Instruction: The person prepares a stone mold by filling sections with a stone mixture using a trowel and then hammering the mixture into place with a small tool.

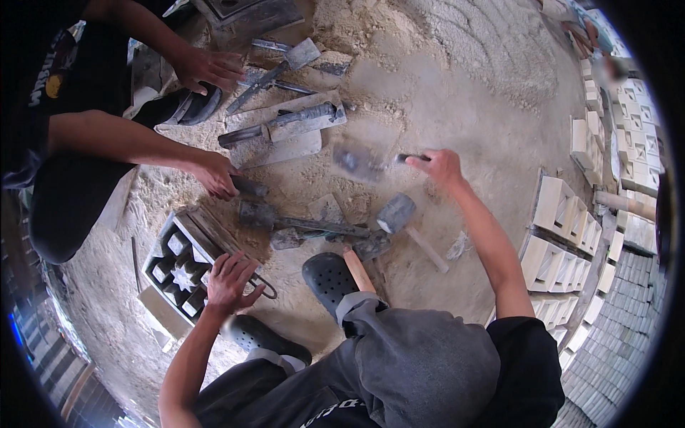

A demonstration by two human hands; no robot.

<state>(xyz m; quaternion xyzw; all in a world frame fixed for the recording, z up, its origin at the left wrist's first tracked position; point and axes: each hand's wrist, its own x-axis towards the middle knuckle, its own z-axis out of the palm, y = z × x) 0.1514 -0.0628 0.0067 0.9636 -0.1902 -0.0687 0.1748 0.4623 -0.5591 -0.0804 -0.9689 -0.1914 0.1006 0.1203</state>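
My right hand point(440, 168) is closed around the dark handle of a trowel point(353, 160), held over the sandy floor. The flat blade points left and is smeared by motion. My left hand point(232, 280) lies with spread fingers on the edge of a dark metal block mould point(163, 251). Star-shaped and rounded forms show inside the mould, and a wire loop point(267, 287) sticks out beside my fingers. Between my hands lie a mallet point(397, 213) with a pale wooden handle and another dark mallet point(258, 214), lying among dusty tools.
At left a co-worker crouches, one hand point(216, 176) on a dark handle, the other point(208, 68) over a bar. Dusty boards point(296, 148) and metal tools lie ahead. Loose sand point(478, 43) is heaped at the back. Pale patterned blocks point(556, 257) stand in rows at right.
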